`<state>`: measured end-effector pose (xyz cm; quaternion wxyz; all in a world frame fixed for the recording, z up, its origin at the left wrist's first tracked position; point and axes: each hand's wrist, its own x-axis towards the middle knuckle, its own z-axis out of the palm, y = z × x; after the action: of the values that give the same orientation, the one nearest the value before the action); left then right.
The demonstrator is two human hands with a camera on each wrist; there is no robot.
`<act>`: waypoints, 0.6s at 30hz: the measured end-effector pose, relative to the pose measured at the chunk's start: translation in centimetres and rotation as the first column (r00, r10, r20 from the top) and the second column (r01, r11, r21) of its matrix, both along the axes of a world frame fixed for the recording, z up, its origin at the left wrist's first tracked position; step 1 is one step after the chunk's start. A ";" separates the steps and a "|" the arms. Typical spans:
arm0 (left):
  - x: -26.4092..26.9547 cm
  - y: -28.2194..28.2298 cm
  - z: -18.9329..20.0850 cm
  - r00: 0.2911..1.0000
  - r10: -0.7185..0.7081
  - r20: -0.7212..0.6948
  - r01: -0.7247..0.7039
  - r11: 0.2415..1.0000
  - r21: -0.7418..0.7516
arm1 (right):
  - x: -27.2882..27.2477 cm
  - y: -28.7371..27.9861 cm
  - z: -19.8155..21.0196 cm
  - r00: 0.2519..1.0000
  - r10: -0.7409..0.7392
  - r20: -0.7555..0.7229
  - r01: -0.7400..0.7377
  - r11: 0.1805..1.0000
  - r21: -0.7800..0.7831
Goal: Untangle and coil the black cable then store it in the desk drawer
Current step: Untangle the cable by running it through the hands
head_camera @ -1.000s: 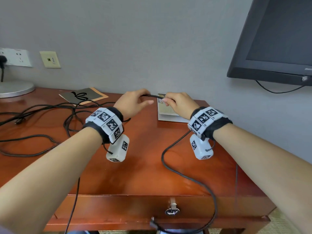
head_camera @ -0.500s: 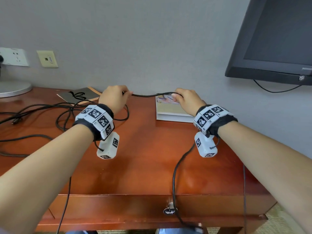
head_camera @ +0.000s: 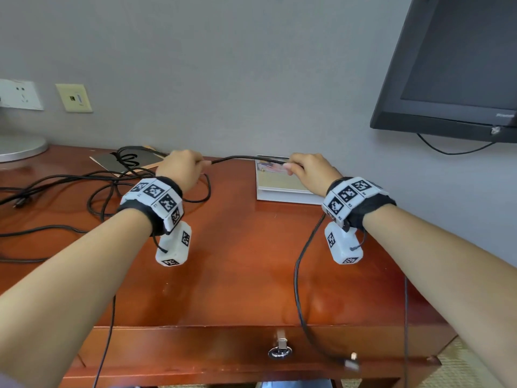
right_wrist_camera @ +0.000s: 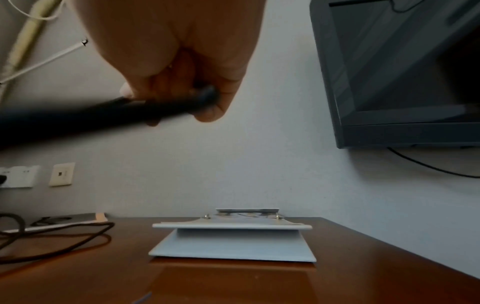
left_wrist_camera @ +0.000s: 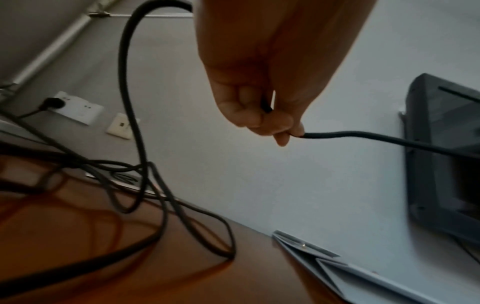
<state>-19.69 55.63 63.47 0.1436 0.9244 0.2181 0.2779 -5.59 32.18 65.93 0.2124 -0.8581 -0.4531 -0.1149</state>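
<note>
Both hands pinch the black cable (head_camera: 246, 158): left hand (head_camera: 181, 169) at 9 o'clock, right hand (head_camera: 313, 170) at 3.

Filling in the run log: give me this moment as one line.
left hand: grips black cable | right hand: grips black cable | span: raised over desk | rest: tangled at left | drawer: closed

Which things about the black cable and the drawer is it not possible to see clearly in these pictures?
- black cable: its far end runs off the left edge of the head view.
- left hand, right hand: the fingers hide how the cable lies inside each grip.
- Right wrist view: the cable is blurred.
- Plug: too blurred to tell its type.
- desk drawer: closed, so its inside is hidden.
</note>
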 end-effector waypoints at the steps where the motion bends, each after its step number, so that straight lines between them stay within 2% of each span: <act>1: -0.4 0.4 -0.2 1.000 0.011 -0.019 -0.012 1.000 -0.021 | 0.0 -0.4 0.0 1.000 -0.007 0.008 0.007 1.000 -0.011; 4: -0.5 -0.2 -0.6 0.997 0.027 -0.077 -0.030 0.999 -0.038 | -0.2 0.0 -0.2 0.999 -0.025 0.026 0.026 0.999 -0.045; 6: -0.1 -1.6 -0.5 0.996 -0.003 -0.088 0.001 1.000 -0.022 | -0.2 0.8 -0.3 1.000 -0.004 0.002 0.004 1.000 -0.010; 11: 1.5 -5.3 0.9 0.964 -0.264 -0.007 0.264 0.964 0.035 | -0.9 2.5 -0.3 0.995 0.097 -0.005 -0.097 0.995 0.011; 13: 2.0 -6.0 1.4 0.950 -0.314 -0.006 0.314 0.949 0.034 | -1.1 2.6 -0.3 0.994 0.106 0.004 -0.106 0.994 0.023; 18: 1.8 -5.1 0.9 0.980 -0.197 -0.028 0.199 0.974 0.112 | -0.7 1.5 -0.4 0.996 0.095 0.005 -0.095 0.995 0.028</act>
<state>-17.87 50.57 64.39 0.1154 0.9506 0.1099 0.2664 -6.27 33.71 65.55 0.2290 -0.8324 -0.4920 -0.1127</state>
